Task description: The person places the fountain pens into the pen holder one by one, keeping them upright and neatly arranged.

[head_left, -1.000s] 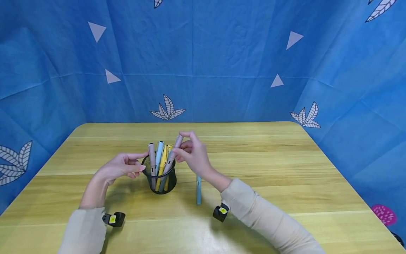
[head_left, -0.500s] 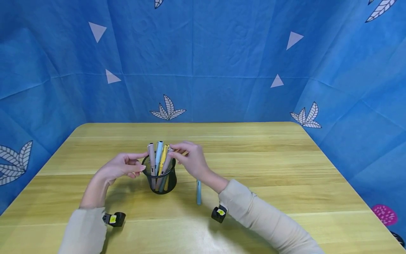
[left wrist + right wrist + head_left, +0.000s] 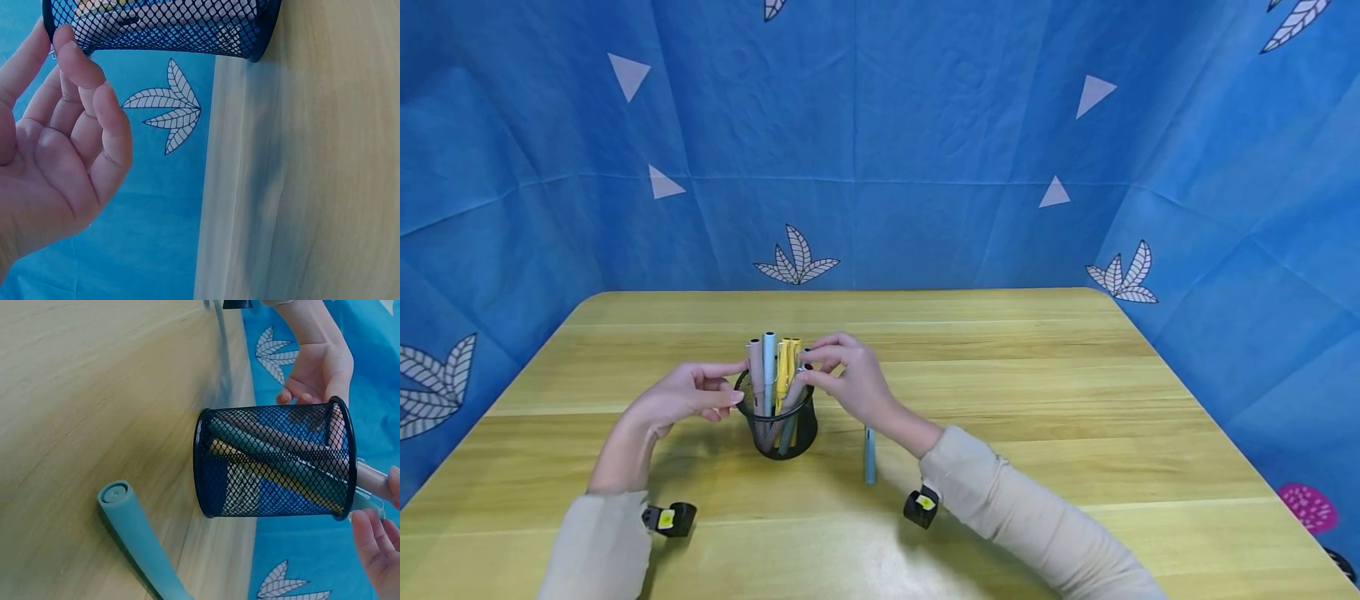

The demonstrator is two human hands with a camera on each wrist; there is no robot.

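A black mesh pen holder (image 3: 805, 427) stands upright on the table with several capped pens in it. My left hand (image 3: 688, 393) holds its left rim between thumb and index finger. Inside lean a mauve pen (image 3: 756, 371), a light-blue pen (image 3: 769, 367) and yellow pens (image 3: 783, 367). At the right rim, the fingertips of my right hand (image 3: 857, 382) pinch a pen top; a second mauve pen (image 3: 793, 392) and a teal pen (image 3: 369, 503) both end there. Which of these two is held, I cannot tell, as fingers partly cover the tops.
Another teal pen (image 3: 869, 457) lies on the wooden table (image 3: 1037, 417), right of the holder and below my right forearm. Blue patterned cloth (image 3: 925, 208) hangs behind the table and at both sides. Each wrist carries a small black camera (image 3: 677, 518).
My right hand has lowered the mauve pen into the holder and now stays at the pen tops by the rim. The other pens have shifted slightly left. My left hand keeps its place.
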